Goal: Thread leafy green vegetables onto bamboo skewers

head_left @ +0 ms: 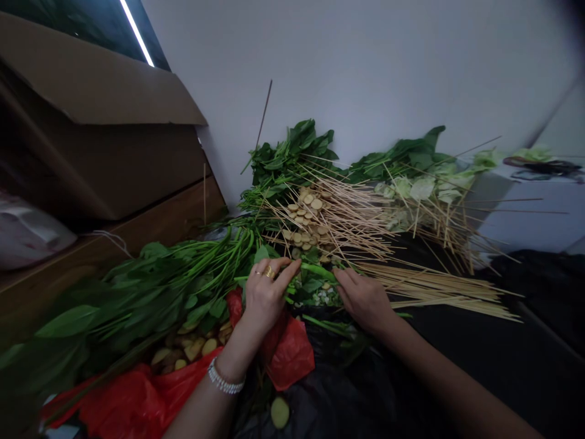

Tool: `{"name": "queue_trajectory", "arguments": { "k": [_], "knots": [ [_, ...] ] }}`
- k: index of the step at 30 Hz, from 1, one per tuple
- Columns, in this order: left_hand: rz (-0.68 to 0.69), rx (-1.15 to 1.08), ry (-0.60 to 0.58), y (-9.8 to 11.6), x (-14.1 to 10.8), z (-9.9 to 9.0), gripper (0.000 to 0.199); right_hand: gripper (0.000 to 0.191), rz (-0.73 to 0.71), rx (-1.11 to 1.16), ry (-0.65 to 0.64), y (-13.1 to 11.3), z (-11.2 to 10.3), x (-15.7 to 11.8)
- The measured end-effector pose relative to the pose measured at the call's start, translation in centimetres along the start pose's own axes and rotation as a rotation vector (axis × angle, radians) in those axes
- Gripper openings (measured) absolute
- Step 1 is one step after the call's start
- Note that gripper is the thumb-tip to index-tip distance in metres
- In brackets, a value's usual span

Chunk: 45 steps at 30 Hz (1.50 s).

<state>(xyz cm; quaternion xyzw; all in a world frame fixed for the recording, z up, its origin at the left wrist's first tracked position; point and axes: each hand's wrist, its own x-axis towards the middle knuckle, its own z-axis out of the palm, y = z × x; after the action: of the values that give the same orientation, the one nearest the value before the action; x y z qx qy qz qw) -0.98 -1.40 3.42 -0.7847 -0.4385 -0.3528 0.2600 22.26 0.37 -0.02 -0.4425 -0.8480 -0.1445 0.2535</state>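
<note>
My left hand (267, 296), with gold rings and a beaded bracelet, pinches a green vegetable stem (315, 269). My right hand (363, 300) meets the far end of that stem with its fingertips. Beyond the hands lies a heap of sliced tan rounds, perhaps potato (304, 213), among thin bamboo skewers (336, 216). A long bundle of skewers (439, 290) stretches to the right. Leafy greens (155, 292) spread to the left, above a red plastic bag (290, 353) holding more tan pieces (194, 349).
Black plastic sheeting (329, 402) lies under my forearms. Pale green leaves (423, 189) and dark spinach-like greens (287, 155) lean against a white wall (365, 73). A large cardboard box (91, 79) and a wooden ledge (150, 241) stand at the left.
</note>
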Motion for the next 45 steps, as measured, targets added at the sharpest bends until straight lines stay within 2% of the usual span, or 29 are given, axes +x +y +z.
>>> {"name": "queue_trajectory", "arguments": {
  "k": [6,8,11,15,20,23,26,28,31,35,41,45],
  "knots": [
    [0.035,0.002,-0.007,0.1,-0.2,0.3,0.028,0.032,-0.037,0.048,0.007,-0.6,-0.2,-0.1],
    [-0.001,-0.033,0.023,0.1,-0.2,0.4,0.023,0.031,-0.044,0.079,-0.01,-0.8,-0.2,-0.1],
    [-0.185,-0.119,0.133,-0.5,0.1,0.2,0.012,0.029,-0.013,0.136,-0.038,-0.6,-0.1,0.0],
    [-0.448,-0.092,0.276,-2.1,0.5,-0.3,0.014,0.023,0.143,0.338,-0.001,0.6,0.0,0.3],
    [-0.611,-0.173,0.258,-3.2,0.2,-0.4,0.019,0.025,0.291,0.478,0.011,2.4,-0.1,0.7],
    [-0.662,-0.192,0.324,-3.5,0.1,-0.8,0.02,0.028,0.417,0.533,0.015,2.9,-0.3,0.9],
    [-0.665,-0.143,0.412,-3.8,0.2,-1.3,0.022,0.03,0.527,0.613,0.033,3.0,-0.6,1.1],
    [-0.618,-0.095,0.418,-3.7,0.3,-1.4,0.02,0.03,0.548,0.642,0.039,3.0,-0.8,1.1],
    [-0.46,-0.026,0.343,-2.9,0.2,-0.9,0.018,0.029,0.517,0.647,0.047,2.7,-0.8,1.0],
    [-0.272,0.025,0.224,-1.9,-0.2,-0.1,0.024,0.027,0.453,0.599,0.092,2.0,-0.6,0.8],
    [-0.353,0.098,0.31,-2.2,-0.4,0.1,0.035,0.025,0.287,0.512,0.218,1.4,0.1,0.4],
    [-0.367,0.157,0.253,-2.5,-0.4,0.1,0.037,0.025,0.171,0.458,0.251,1.3,0.6,0.1]
  ]
}}
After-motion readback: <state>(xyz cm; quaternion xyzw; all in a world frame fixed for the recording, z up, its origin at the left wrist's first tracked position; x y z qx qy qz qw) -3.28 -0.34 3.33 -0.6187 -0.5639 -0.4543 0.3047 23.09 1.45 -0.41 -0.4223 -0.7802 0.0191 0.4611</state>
